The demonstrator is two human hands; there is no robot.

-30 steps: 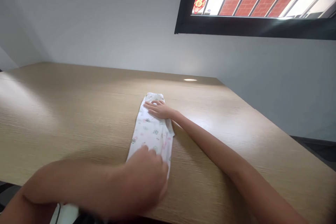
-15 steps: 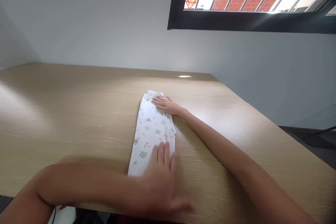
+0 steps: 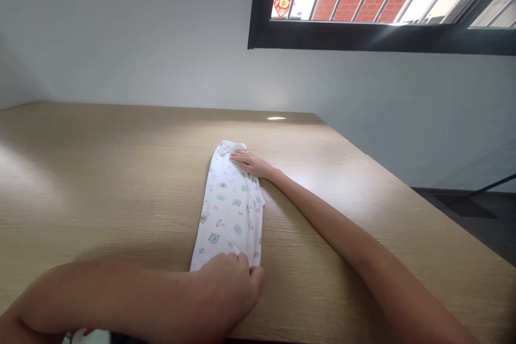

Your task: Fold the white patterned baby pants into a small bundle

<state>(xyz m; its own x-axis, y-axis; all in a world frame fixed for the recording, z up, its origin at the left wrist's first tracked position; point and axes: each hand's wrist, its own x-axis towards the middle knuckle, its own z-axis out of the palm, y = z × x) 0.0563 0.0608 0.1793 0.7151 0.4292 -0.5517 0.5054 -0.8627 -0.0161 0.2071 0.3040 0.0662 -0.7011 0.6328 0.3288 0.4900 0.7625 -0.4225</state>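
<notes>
Grey wall fills the back of the head view, with a black-framed window at the upper right that looks out on red brick and a small red ornament. Below it a light wooden table spreads across the picture, its right edge running off toward a dark floor.

On the table, near the middle, lies 1 white printed garment, folded into a long narrow strip that runs from the near edge away from the person. Small animal figures in green and pink dot the cloth.

The 2 hands sit at its opposite ends. The left hand is curled closed over the near hem, fingers and thumb pinching the cloth. The right hand lies flat and released on the far end, fingers stretched out and pressing the fabric down, with the arm reaching in from the lower right.
</notes>
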